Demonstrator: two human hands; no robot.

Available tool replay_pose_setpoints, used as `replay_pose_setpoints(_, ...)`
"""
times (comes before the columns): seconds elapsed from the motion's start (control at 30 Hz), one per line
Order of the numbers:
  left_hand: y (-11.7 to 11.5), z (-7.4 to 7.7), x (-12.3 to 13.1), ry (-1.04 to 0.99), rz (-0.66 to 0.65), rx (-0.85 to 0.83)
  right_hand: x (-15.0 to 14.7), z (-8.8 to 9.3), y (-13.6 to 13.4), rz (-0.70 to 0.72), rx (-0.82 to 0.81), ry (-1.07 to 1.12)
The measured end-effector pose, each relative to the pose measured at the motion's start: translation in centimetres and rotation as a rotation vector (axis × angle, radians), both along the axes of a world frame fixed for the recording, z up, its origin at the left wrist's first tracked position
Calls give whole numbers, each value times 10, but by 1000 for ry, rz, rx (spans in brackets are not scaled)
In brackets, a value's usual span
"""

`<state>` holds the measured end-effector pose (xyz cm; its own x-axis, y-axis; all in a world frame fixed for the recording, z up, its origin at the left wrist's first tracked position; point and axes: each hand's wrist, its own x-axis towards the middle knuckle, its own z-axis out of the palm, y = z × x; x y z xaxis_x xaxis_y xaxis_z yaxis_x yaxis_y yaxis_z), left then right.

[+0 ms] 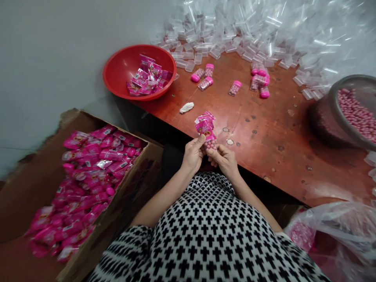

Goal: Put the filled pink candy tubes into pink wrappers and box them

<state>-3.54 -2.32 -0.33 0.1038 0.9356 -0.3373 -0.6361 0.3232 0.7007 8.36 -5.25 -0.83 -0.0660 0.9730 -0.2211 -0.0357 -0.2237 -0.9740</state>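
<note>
My left hand and my right hand meet at the near edge of the red-brown table. Together they pinch a small clear tube of pink candy balls with a stack of pink printed wrappers fanned above it. The left fingers close on the wrappers and the tube's left side. The right fingers close on the tube's lower right. Both hands hover over the table edge, above my black-and-white patterned lap.
A red bowl with pink wrappers stands at the table's far left. Several filled pink-capped tubes lie mid-table before a heap of empty clear tubes. A tub of pink candy is right. A cardboard box of wrapped packs is left.
</note>
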Motion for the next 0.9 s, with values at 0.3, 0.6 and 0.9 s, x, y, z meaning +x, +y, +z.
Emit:
replay_pose_setpoints(0.3, -4, -5, 1, 49, 20, -139, 18, -6, 11, -133, 704, -734)
replay_pose_setpoints(0.6, -4, -5, 0, 152, -142, -174, 25, -11, 14, -119, 904, -934)
replay_pose_setpoints(0.9, -14, 4, -1, 16, -187, -150, 32, -6, 22, 41, 831, -977)
